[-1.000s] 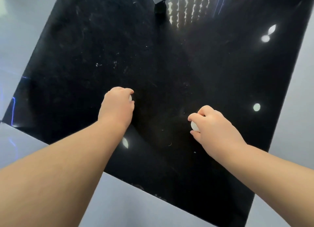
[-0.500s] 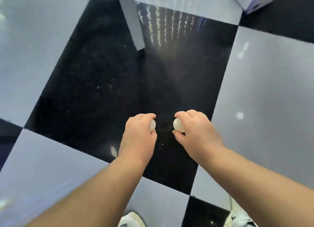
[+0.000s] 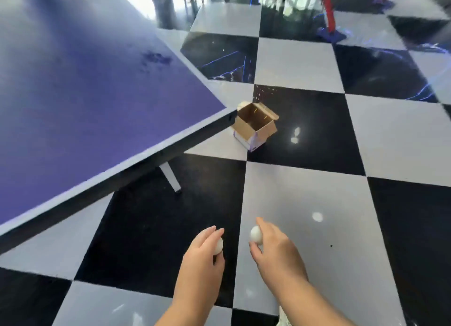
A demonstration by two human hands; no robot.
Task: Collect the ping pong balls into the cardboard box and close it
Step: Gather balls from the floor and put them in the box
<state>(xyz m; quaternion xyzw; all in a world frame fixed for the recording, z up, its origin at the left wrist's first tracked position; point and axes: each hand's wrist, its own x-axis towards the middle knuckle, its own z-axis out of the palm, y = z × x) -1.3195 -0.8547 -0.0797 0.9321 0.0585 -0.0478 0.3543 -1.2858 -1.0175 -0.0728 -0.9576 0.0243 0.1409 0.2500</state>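
My left hand (image 3: 203,257) is closed round a white ping pong ball (image 3: 219,246), held between thumb and fingers. My right hand (image 3: 274,250) pinches a second white ping pong ball (image 3: 255,234). Both hands hover side by side low in the view, above the checkered floor. The cardboard box (image 3: 255,125) stands on the floor well ahead of them, beside the corner of the table, with its flaps open. I cannot see what is inside it.
A purple ping pong table (image 3: 80,93) fills the left, its corner near the box and a white leg (image 3: 170,176) below its edge. Black and grey floor tiles (image 3: 305,196) stretch ahead. Red stands (image 3: 329,13) rise at the far back right.
The view has lifted from the floor tiles to the room, bringing the table and the box into sight. Both hands keep hold of their balls and stay close together.
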